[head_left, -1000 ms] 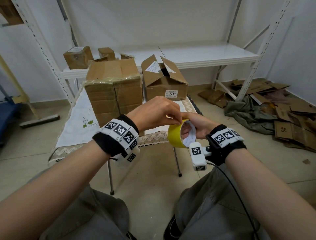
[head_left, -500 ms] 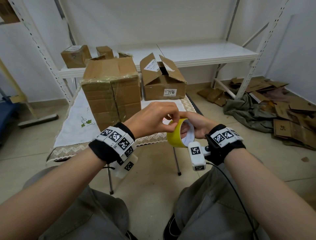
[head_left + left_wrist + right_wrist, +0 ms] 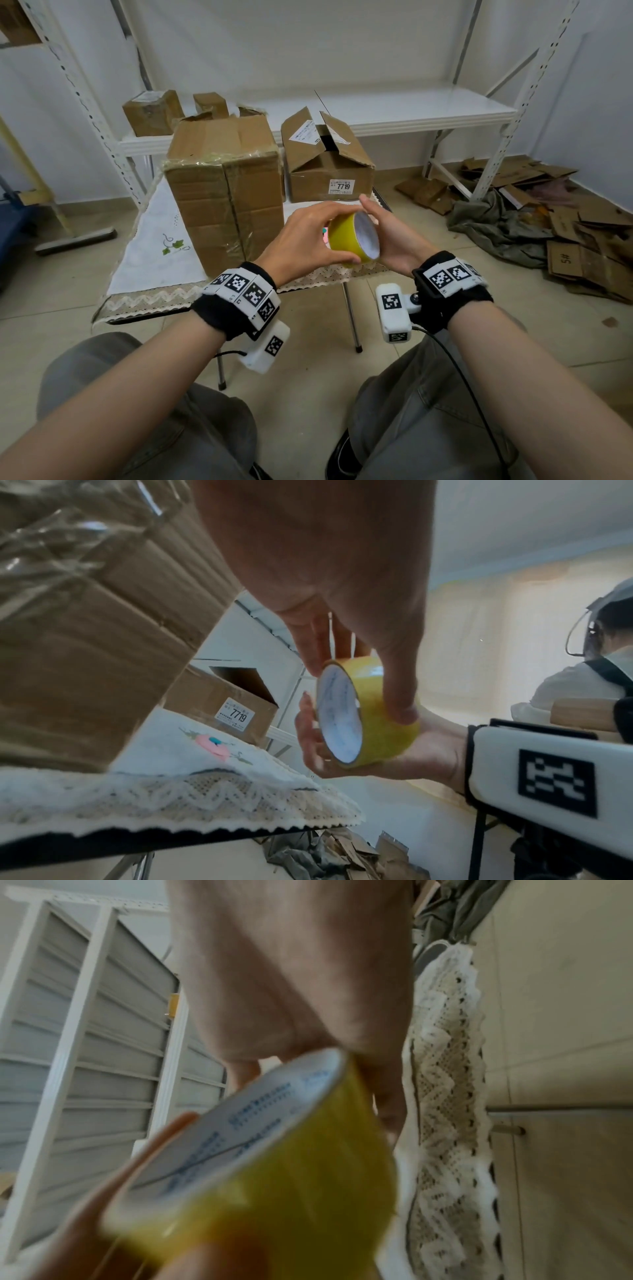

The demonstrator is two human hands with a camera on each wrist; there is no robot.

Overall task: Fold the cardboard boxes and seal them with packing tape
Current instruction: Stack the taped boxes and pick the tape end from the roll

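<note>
A yellow packing tape roll (image 3: 352, 240) hangs in the air just before the table's near edge, its white core facing right. My left hand (image 3: 334, 236) grips it from the left, fingers over the top and thumb under the rim. The left wrist view shows that thumb (image 3: 400, 696) pressed on the yellow band of the tape roll (image 3: 369, 723). My right hand (image 3: 383, 233) lies flat against the roll's right side, fingers straight. On the table stand a tall taped cardboard box (image 3: 222, 192) and an open-flapped box labelled 7719 (image 3: 329, 164). In the right wrist view the tape roll (image 3: 274, 1177) is blurred.
A small table with a white lace cloth (image 3: 150, 246) carries the boxes. Behind it a white shelf (image 3: 411, 109) holds small boxes (image 3: 152, 111). Flattened cardboard (image 3: 582, 240) and a green cloth (image 3: 496, 229) lie on the floor right. A broom (image 3: 75, 240) lies left.
Both hands have risen and moved forward with the roll. My right fingers have come out of the roll's core and now lie flat beside it; the left hand has shifted its grip.
</note>
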